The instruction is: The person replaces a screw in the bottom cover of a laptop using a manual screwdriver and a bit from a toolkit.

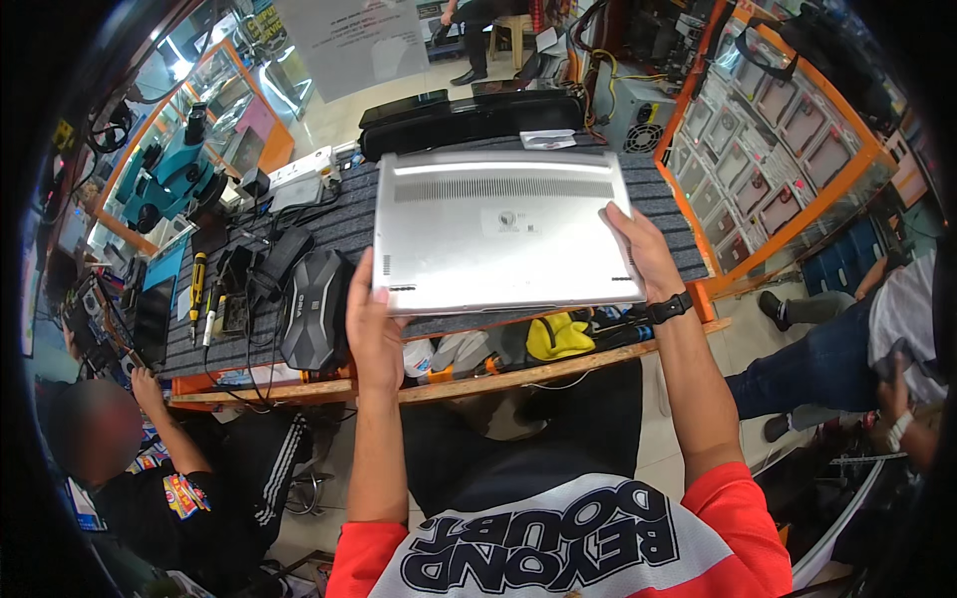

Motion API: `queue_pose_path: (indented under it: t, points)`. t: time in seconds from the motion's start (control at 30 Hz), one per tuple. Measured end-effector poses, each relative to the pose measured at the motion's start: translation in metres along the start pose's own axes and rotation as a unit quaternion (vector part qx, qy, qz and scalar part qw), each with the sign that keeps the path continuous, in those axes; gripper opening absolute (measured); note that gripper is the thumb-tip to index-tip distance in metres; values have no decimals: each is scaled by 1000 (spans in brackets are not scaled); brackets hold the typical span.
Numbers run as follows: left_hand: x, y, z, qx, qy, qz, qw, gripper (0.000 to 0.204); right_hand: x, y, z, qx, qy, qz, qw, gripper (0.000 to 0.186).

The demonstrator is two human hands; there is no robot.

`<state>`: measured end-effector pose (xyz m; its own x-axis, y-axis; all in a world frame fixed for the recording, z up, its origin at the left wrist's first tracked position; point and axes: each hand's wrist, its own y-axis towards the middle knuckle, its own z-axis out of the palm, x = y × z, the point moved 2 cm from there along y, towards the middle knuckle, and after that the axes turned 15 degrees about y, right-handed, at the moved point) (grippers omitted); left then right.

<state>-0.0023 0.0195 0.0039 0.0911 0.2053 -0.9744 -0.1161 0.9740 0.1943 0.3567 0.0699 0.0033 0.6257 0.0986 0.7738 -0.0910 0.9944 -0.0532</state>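
One silver laptop was in view, with two hands on it: one left hand at its left side, one right hand at its right. Left of the laptop were one teal microscope, one faceted black box and one yellow screwdriver. Past the laptop's far right corner stood one power supply unit.

The laptop is silver, crossed by a band of fine grey slots. The bench mat is dark grey with parallel stripes; the microscope is teal, the screwdriver yellow and black, the display case framed in orange. The shirt combines red, white and black; the wristband is black.
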Motion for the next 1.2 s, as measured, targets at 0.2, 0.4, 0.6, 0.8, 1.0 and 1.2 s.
queue_pose_path:
  t: [0.2,0.4,0.6,0.8,1.0,1.2]
  points:
    - [22,-13,6,123,195,-33,972,101,-21,15,-36,-54,-88,-9,995,46]
    - [34,-10,7,115,274,-18,955,99,-9,38,-47,-60,-347,-80,932,55]
    - [28,-3,10,125,266,-76,953,95,-10,51,-57,-78,-387,-59,917,61]
    - [26,1,-8,107,457,-34,882,105,0,55,-51,-6,-666,-88,741,66]
    - [-3,4,0,151,625,-29,766,104,8,53,-18,15,-821,-58,567,66]
    - [8,5,2,173,676,58,714,106,9,50,-10,20,-848,-34,528,69]
